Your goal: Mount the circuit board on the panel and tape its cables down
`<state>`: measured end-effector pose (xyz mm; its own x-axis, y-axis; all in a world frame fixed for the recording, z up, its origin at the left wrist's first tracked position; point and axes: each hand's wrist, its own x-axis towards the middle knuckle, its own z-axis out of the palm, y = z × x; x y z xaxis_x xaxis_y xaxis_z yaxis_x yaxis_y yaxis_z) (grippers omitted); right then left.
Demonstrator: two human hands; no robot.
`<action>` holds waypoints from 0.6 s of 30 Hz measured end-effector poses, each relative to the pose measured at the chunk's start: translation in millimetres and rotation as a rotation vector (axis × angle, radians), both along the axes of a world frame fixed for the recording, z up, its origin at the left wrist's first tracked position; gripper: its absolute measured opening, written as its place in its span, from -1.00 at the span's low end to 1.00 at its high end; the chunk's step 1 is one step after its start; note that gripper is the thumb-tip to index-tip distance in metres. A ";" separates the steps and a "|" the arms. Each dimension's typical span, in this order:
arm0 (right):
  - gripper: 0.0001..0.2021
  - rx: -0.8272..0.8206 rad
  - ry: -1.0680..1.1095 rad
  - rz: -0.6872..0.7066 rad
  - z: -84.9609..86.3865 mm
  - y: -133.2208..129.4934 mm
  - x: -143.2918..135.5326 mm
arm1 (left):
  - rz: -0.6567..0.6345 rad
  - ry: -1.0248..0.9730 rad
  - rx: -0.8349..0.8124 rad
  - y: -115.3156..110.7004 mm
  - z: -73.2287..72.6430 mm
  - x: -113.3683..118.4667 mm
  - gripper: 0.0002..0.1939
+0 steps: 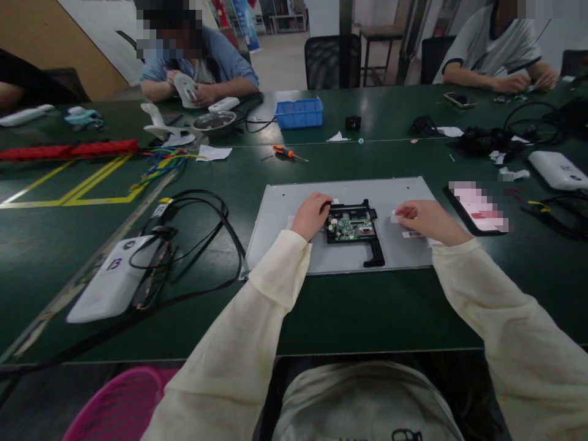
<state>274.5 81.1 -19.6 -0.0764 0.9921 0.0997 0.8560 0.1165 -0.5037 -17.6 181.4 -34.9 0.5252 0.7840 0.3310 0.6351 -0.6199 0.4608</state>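
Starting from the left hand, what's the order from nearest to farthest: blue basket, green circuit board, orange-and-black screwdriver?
1. Green circuit board: just right of the left hand, in the black frame.
2. Orange-and-black screwdriver: beyond the hand, slightly left.
3. Blue basket: farther across the table, behind the screwdriver.

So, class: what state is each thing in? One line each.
Left hand: at the frame's corner
Right hand: pinching a slip
Frame: flat on the panel
Circuit board: exposed
Near phone: screen lit
Far phone: flat, screen unclear
Screwdriver: flat, unheld
Blue basket: upright
Bowl: upright
Left cable: loosely looped
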 end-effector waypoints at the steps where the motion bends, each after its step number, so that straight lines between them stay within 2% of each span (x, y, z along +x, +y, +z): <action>1: -0.83 0.006 0.016 -0.007 0.3 -0.6 -0.6 | 0.002 0.000 0.000 -0.1 0.0 0.1 -0.76; 5: -0.83 -0.014 0.139 0.008 4.4 -2.6 -5.2 | 0.008 -0.001 -0.005 -0.5 0.1 0.2 -0.76; 9: -0.77 -0.189 0.344 0.093 7.7 -2.8 -12.3 | 0.003 -0.007 -0.008 -0.7 -0.1 0.3 -0.76; 12: -0.74 -0.294 0.403 0.112 7.0 -2.5 -18.3 | 0.005 -0.007 -0.003 -0.5 -0.5 0.4 -0.76; 18: -0.80 -0.163 0.373 0.140 5.0 -4.2 -33.7 | 0.006 -0.005 0.001 -0.1 -1.2 0.7 -0.75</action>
<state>240.8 77.0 -14.6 -0.1994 0.9799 -0.0112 0.5932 0.1116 -0.7973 -16.9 181.3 -36.1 0.5186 0.7870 0.3342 0.6368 -0.6163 0.4632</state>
